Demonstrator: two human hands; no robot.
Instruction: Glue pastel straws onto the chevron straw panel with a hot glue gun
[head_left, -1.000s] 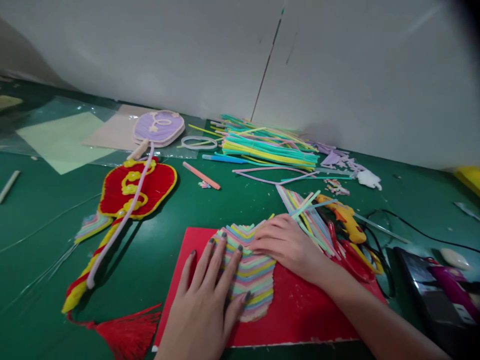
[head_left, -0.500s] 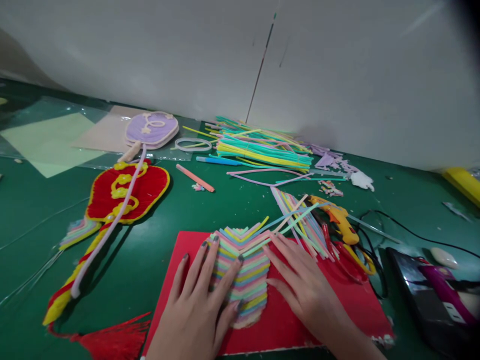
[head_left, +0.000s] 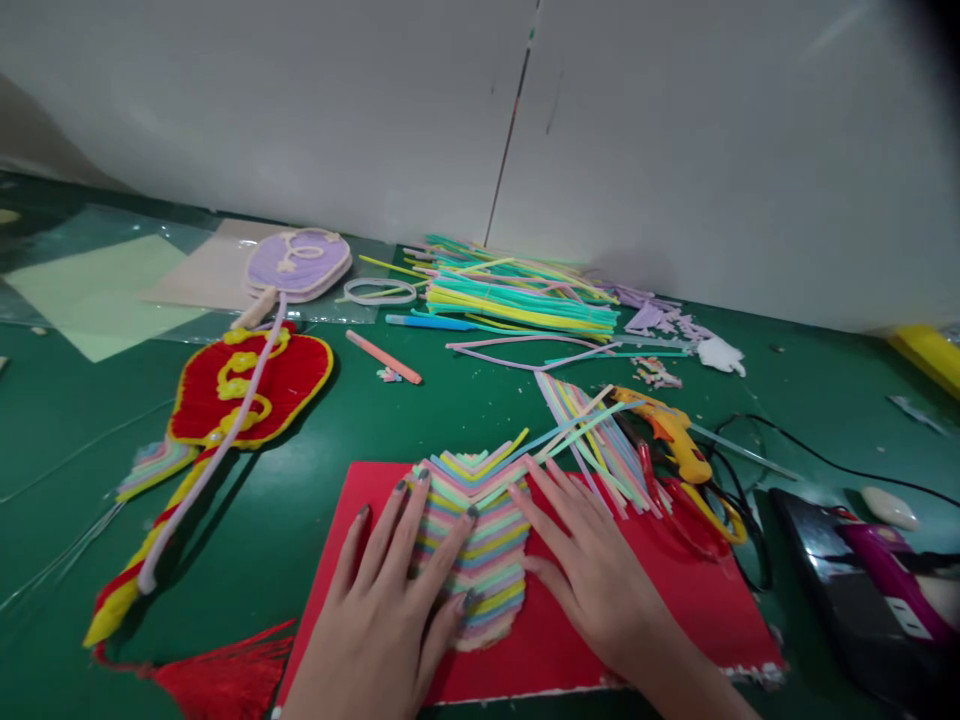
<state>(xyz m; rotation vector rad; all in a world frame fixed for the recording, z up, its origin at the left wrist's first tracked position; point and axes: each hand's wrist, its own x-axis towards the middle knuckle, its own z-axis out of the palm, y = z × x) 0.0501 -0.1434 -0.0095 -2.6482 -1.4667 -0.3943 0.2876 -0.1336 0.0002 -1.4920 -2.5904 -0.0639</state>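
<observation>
A striped piece of pastel chevron strips lies on a red board on the green table. My left hand rests on its left part, fingers spread flat. From the right, my right hand lies with fingers apart, its fingertips on the piece's upper right edge, touching a green strip and a pink strip. Several loose strip ends stick out past those fingertips. A fan of cut strips lies just beyond my right hand, partly on the board.
Beside the fan are a yellow glue gun and red-handled pliers. A bundle of fuzzy stems lies at the back. Left are a red fan and a purple fan. A black device is at right.
The whole view has shifted slightly, so things appear a little further left. Both hands keep nearly the same place on the striped piece.
</observation>
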